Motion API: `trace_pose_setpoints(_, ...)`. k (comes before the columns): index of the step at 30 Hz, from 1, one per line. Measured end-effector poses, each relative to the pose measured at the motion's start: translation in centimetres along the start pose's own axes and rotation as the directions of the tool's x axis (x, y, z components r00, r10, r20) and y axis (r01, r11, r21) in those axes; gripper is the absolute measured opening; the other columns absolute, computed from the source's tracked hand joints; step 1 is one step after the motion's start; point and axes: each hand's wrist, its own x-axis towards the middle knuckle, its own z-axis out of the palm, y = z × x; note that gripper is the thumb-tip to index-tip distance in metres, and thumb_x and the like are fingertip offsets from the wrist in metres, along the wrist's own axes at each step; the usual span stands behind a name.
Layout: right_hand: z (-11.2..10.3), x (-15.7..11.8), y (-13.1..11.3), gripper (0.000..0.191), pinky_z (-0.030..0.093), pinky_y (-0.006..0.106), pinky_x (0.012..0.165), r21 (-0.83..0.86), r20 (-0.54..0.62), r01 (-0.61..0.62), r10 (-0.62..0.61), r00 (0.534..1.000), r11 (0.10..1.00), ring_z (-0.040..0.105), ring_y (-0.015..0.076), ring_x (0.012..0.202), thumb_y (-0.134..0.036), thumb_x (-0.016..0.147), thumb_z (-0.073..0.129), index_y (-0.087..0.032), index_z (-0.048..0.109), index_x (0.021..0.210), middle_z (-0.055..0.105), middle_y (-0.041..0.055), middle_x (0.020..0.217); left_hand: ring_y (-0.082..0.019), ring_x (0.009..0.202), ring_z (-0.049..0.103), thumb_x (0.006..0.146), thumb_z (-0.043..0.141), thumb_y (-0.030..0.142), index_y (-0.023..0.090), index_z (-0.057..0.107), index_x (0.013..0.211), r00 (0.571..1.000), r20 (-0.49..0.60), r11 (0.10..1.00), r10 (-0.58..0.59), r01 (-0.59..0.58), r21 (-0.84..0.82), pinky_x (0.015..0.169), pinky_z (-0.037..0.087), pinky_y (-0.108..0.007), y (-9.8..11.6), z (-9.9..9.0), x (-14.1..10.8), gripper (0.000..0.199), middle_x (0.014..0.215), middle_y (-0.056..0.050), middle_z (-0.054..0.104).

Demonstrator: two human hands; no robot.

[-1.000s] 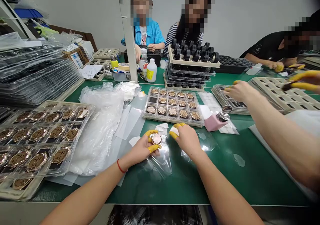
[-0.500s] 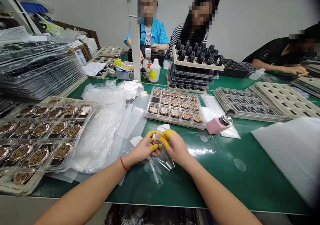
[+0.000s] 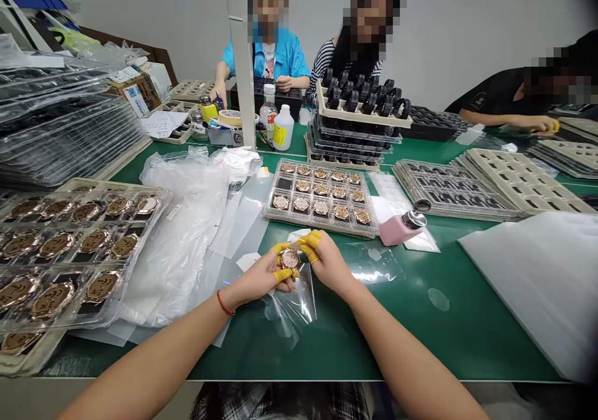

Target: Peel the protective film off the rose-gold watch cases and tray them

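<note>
My left hand point(image 3: 268, 272), in yellow finger cots, grips a round gold-rimmed watch case point(image 3: 290, 258) with its pale face turned up. My right hand point(image 3: 322, 255), also in yellow finger cots, is closed in a pinch at the case's upper right edge. Between its fingertips a thin translucent film point(image 3: 295, 244) seems to show; its outline is hard to make out. Beneath my hands lies a crumpled clear plastic sheet point(image 3: 299, 301). Just beyond them a clear tray point(image 3: 322, 225) holds rows of similar watch cases, with one dark vacant slot at its left.
Another tray of watch cases point(image 3: 93, 255) and plastic bags point(image 3: 182, 220) lie left. A pink pump bottle point(image 3: 396, 229) stands right of the middle tray; white foam sheets point(image 3: 527, 270) lie further right. Stacked watch trays point(image 3: 359, 121) and co-workers are across the green table point(image 3: 387, 339).
My right fingers have drawn slightly up and away from the watch case, baring more of its face. The co-worker in blue has reached toward the yellow-labelled bottle. The view has shifted slightly.
</note>
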Motion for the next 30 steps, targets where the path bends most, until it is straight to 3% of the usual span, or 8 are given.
trace_pose_setpoints(4,-1.0,-0.2,-0.7,0.023,0.033,0.033,0.077,-0.154,0.13,0.139,-0.119,0.984,0.978,0.042,0.0194,0.085,-0.009,0.083,0.043,-0.019,0.06,0.094,0.056,0.0062,0.089,-0.016,0.072,0.064,0.074,0.066,0.029,0.019,0.034,0.123,1.0,0.021,1.0,-0.009,0.01,-0.012,0.071,0.05,-0.032,0.0,0.0,0.0,0.059,0.086,-0.006,0.062)
trace_pose_setpoints(10,-1.5,-0.1,-1.5,0.023,0.03,0.034,0.084,-0.315,0.317,0.261,-0.158,0.935,0.913,0.04,0.0199,0.087,-0.007,0.081,0.045,-0.019,0.062,0.092,0.055,0.006,0.085,-0.016,0.071,0.064,0.07,0.07,0.028,0.017,0.039,0.116,1.0,-0.002,0.998,-0.023,0.023,-0.051,0.072,0.05,-0.033,0.1,0.2,0.0,0.057,0.082,-0.004,0.062)
trace_pose_setpoints(19,-2.2,-0.6,-2.2,0.019,0.032,0.035,0.084,-0.297,0.372,0.308,-0.188,0.909,0.904,0.044,0.0189,0.084,-0.005,0.08,0.044,-0.017,0.06,0.08,0.057,0.0054,0.082,-0.014,0.066,0.063,0.066,0.075,0.033,0.016,0.038,0.116,1.0,0.013,0.996,0.011,-0.01,-0.085,0.066,0.05,-0.027,0.4,0.0,-0.1,0.064,0.074,-0.003,0.062)
trace_pose_setpoints(22,-2.3,-0.6,-1.8,0.018,0.036,0.034,0.078,-0.218,0.324,0.226,-0.148,0.934,0.949,0.047,0.0191,0.081,-0.01,0.082,0.044,-0.018,0.06,0.081,0.059,0.0059,0.081,-0.011,0.062,0.062,0.07,0.072,0.034,0.018,0.037,0.116,0.999,0.006,0.996,0.034,-0.033,-0.088,0.061,0.049,-0.024,0.4,0.0,-0.2,0.06,0.074,-0.001,0.061)
trace_pose_setpoints(25,-2.5,-0.4,-0.3,0.019,0.039,0.032,0.073,-0.063,0.172,-0.01,0.02,0.985,0.998,0.052,0.0187,0.08,-0.018,0.086,0.043,-0.019,0.06,0.096,0.062,0.006,0.089,-0.012,0.064,0.064,0.072,0.071,0.032,0.02,0.037,0.116,1.0,0.003,0.998,0.026,-0.026,-0.065,0.061,0.05,-0.025,0.4,0.0,-0.2,0.057,0.079,-0.002,0.062)
trace_pose_setpoints(28,-2.5,-0.2,1.8,0.025,0.042,0.033,0.075,-0.052,0.061,-0.267,0.27,0.961,0.962,0.055,0.0208,0.086,-0.019,0.083,0.048,-0.017,0.059,0.105,0.062,0.0093,0.097,-0.013,0.067,0.065,0.073,0.069,0.029,0.021,0.036,0.118,1.0,-0.011,0.999,0.01,-0.011,-0.035,0.064,0.051,-0.026,0.4,0.0,-0.2,0.056,0.083,-0.004,0.062)
trace_pose_setpoints(30,-2.1,-0.2,2.5,0.021,0.041,0.036,0.078,-0.143,0.012,-0.32,0.325,0.946,0.936,0.053,0.0244,0.09,-0.021,0.081,0.052,-0.015,0.063,0.099,0.062,0.0128,0.095,-0.013,0.067,0.065,0.075,0.068,0.028,0.021,0.036,0.119,0.999,-0.015,0.999,0.029,-0.029,-0.016,0.064,0.051,-0.025,0.3,0.0,-0.1,0.056,0.082,-0.004,0.062)
